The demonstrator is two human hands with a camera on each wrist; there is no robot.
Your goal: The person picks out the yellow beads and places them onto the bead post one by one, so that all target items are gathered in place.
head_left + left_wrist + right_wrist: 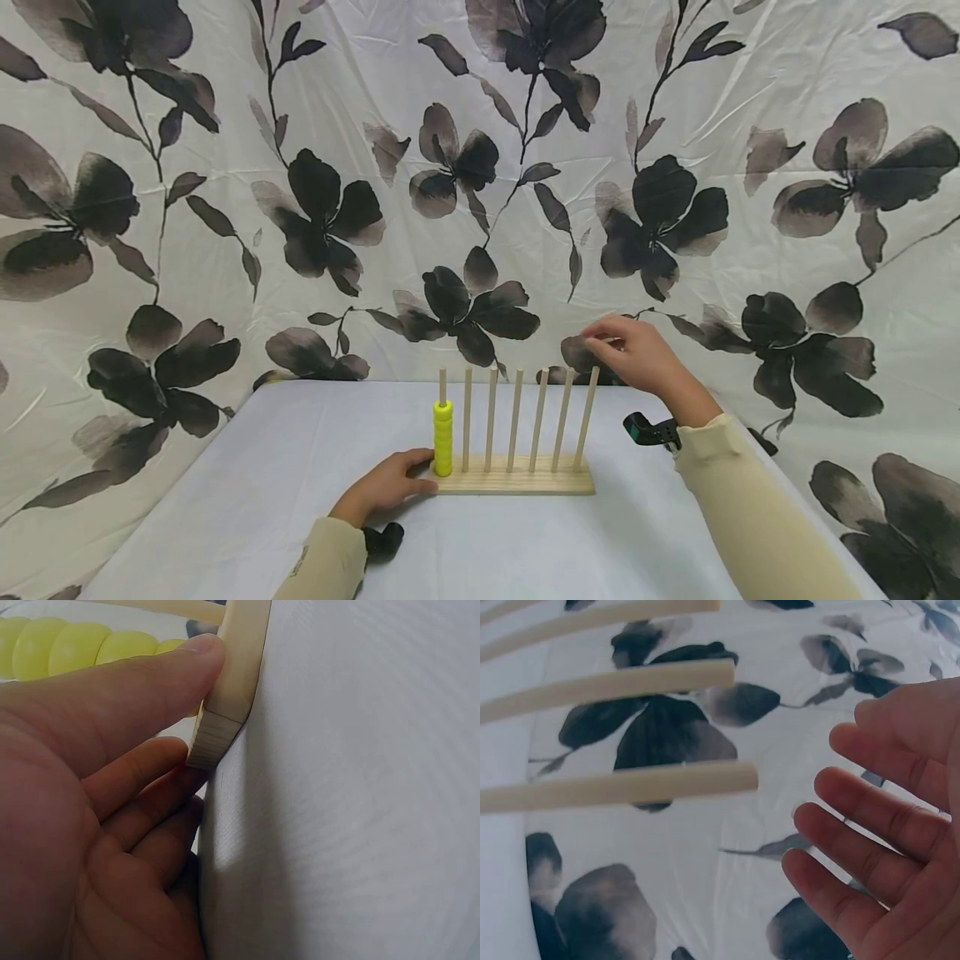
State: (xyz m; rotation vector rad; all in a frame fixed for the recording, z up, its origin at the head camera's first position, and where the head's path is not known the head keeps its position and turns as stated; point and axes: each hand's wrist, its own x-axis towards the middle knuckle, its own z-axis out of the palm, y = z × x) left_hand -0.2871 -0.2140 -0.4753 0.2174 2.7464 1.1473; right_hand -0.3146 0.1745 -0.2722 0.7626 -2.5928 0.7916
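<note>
A wooden peg stand (pixel 517 482) with several upright pegs stands on the table. Yellow beads (pixel 443 439) are stacked on its leftmost peg, whose tip shows above them. My left hand (pixel 385 485) holds the left end of the base, the thumb (pixel 176 671) on one side and the fingers at the end and behind, as the left wrist view shows. Up at the right, my right hand (pixel 636 354) hovers beside the top of the rightmost peg (pixel 630 786), apart from it. Its fingers are loosely bent with nothing between them.
A white cloth (pixel 300 433) covers the table. Behind it hangs a curtain (pixel 510 233) with dark flowers, close to the table's back edge. Each wrist wears a small black camera, one at the left (pixel 384 542) and one at the right (pixel 648 431).
</note>
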